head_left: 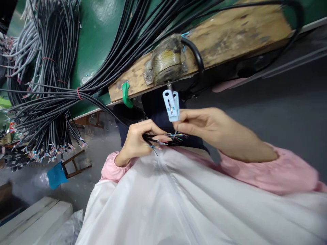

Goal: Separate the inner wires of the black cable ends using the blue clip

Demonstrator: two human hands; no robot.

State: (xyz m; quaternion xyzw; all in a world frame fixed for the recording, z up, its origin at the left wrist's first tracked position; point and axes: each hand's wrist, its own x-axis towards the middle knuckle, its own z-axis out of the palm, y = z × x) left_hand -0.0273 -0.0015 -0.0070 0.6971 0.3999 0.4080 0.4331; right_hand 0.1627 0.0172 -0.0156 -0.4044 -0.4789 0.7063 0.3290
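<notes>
Clenched in the left hand (pixel 138 139): a few thin black cables (pixel 151 137), stripped ends pointing toward the right hand (pixel 204 126). Pinched between thumb and forefinger of that right hand: the fanned coloured wires (pixel 176 136) from those ends. Both hands close together in front of the body, above a white apron (pixel 178 204), with pink sleeves (pixel 109 168) on both forearms. Just above the right fingertips, a light-blue plastic clip (pixel 171 106) below a short metal pin (pixel 169 85); hard to tell whether gripped by the fingers or only beside them. Above the pin, a grimy metal-cased unit (pixel 167 63) fixed to a worn wooden board (pixel 230 37) along the near edge of the green worktop (pixel 99 37), with a thick black lead (pixel 195 54) curving out of its side. Left of the unit, on the same board, a green hook (pixel 125 95). Farther left, lying across the worktop and drooping over its near edge, a big cable bundle (pixel 51 112) bound with a red tie (pixel 78 93), its cut ends showing coloured strands. Beyond it, toward the worktop's far left corner, a mass of grey cables (pixel 22 51). Down on the floor at the lower left, a blue scrap (pixel 56 175), a small wooden frame (pixel 76 165) and white boxes (pixel 35 217).
</notes>
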